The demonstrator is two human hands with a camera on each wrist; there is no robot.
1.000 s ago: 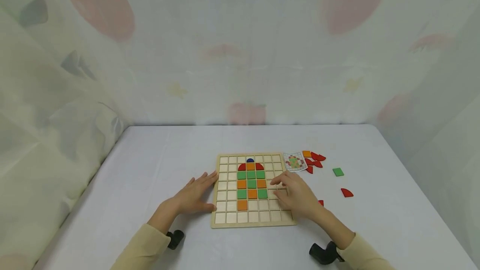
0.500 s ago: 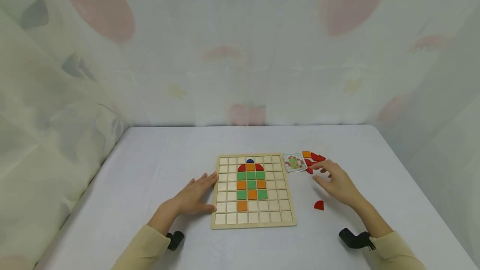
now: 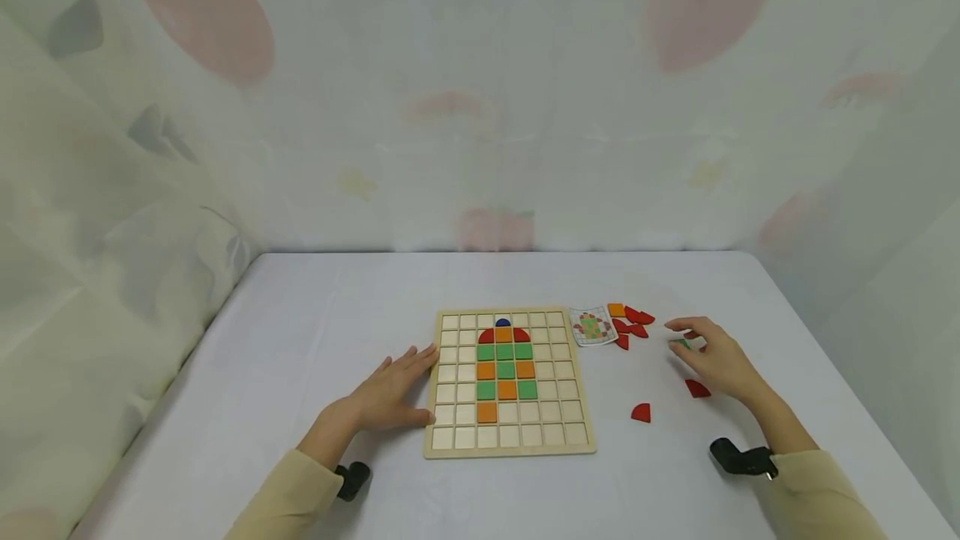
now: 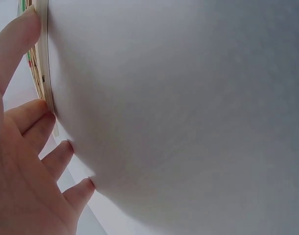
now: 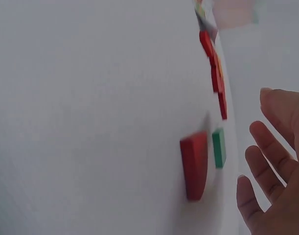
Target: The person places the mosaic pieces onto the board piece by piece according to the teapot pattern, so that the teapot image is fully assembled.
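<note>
A wooden grid board (image 3: 512,454) lies on the table, with green, orange, red and blue tiles set in its middle columns. At the board's left edge rests my left hand (image 3: 392,392), fingers spread; in the left wrist view its thumb and index fingertips touch the wooden edge (image 4: 43,58). My right hand (image 3: 716,357) hovers over a loose green square tile (image 3: 684,343), partly hidden behind the fingers. In the right wrist view the green tile (image 5: 218,148) stands apart from the loosely bent fingers (image 5: 266,169). Near that hand lies a red quarter-circle tile (image 3: 697,389).
A pattern card (image 3: 592,326) lies against the board's upper right side. Beside the card are several red tiles (image 3: 637,330) and an orange square tile (image 3: 616,310). Another red quarter-circle tile (image 3: 641,413) lies right of the board. A patterned cloth (image 3: 480,148) hangs behind the table.
My right hand has moved right from over the board, past the red tiles, to the loose green tile. My left hand stays at the board's left edge.
</note>
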